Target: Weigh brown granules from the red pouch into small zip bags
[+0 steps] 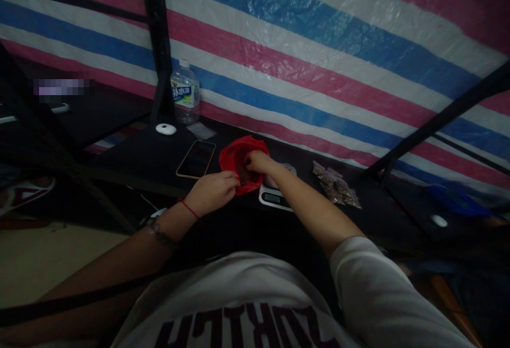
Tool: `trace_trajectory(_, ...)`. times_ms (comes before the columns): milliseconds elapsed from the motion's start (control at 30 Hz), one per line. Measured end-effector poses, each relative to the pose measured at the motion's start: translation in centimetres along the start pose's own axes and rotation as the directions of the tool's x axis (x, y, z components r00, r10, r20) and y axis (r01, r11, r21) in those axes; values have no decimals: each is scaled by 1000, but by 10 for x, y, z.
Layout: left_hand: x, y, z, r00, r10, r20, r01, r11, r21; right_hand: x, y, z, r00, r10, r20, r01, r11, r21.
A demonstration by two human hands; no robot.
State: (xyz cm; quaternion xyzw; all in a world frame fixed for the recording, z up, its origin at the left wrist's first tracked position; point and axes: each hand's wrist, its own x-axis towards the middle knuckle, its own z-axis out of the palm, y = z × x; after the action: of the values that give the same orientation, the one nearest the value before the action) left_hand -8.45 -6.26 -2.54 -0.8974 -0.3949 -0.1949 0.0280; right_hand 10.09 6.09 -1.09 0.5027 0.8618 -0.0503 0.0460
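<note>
A red plastic bag point(228, 158) stands with its mouth spread at the front of the dark table, brownish contents showing inside. My left hand point(213, 193) pinches the bag's near left rim. Over the opening, my right hand point(258, 162) reaches in with its fingers curled; whatever they hold is hidden. A white digital kitchen scale point(274, 199) sits just right of the bag, partly covered by my right forearm, with something pale resting on its top. Several small clear packets point(334, 184) of brown bits lie in a pile farther right.
Left of the bag lies a phone point(196, 159). Behind it are a small clear plastic bag point(201, 130), a white oval device point(166, 129) and a large plastic bottle point(185, 95). Black metal posts point(157, 40) frame the table against a striped plastic sheet point(279, 45).
</note>
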Motion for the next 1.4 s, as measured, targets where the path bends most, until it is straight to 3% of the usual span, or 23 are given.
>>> trace_trajectory(167,0,0,0,1000,-26,1,26,1000,1,-26,7,-32,982,-53,-183,69,994,82)
trace_trajectory(300,0,-1,2,999,-50,4,50,999,-7,-63,37,-56,965,80,-248,-77,997,21)
trace_trajectory(467,0,-3,0,998,-56,9,56,998,13,-95,76,-53,971,168,-169,-170,985,1)
trace_trajectory(667,-1,-2,-4,999,-2,51,1,1000,17,-102,87,-42,981,156,-111,-153,987,40)
trace_trajectory(800,-1,-1,-5,996,29,88,-31,999,27,-106,73,-50,971,143,-194,-138,990,37)
trace_trajectory(900,0,0,-5,995,31,99,-37,997,61,-103,43,-51,961,2,-276,10,999,43)
trace_trajectory(1033,0,-1,-4,993,45,113,-54,995,81,-84,-6,-36,956,-258,-142,271,959,81)
trace_trajectory(1167,-1,-2,-4,992,52,118,-60,996,63,-66,-32,-19,967,-254,21,253,967,38)
trace_trajectory(1400,-2,-2,-7,993,53,108,-59,997,52,-58,-37,-8,984,-167,63,170,984,-53)
